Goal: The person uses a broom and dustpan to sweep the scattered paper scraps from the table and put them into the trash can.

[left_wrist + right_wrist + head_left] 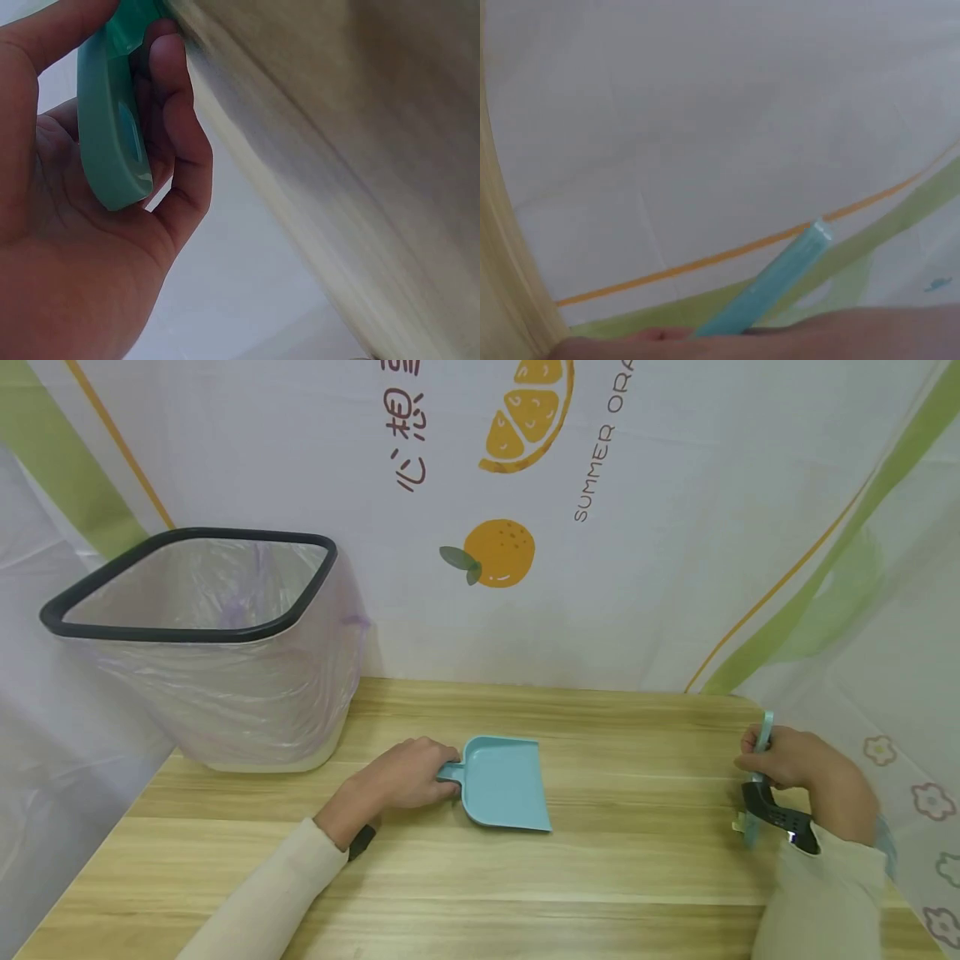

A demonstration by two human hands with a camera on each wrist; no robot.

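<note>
My left hand (411, 774) grips the short handle of a light-blue dustpan (506, 783), which lies on the table with its wide edge facing right. In the left wrist view, the fingers and thumb curl round the dustpan's handle (112, 150). Far to the right, my right hand (798, 764) holds the light-blue handle (765, 731) of what looks like a matching brush, its end pointing up. That handle (769, 277) also sticks up past the hand in the right wrist view. Most of the brush's lower part is hidden behind the hand and wrist strap. A small pale-yellow bit (738, 823) shows beside it.
A waste bin (247, 693) with a black rim and a clear liner stands at the table's back left. Behind the wooden table (637, 852) hangs a white cloth (622, 602) with orange prints. Both wrists wear black straps.
</note>
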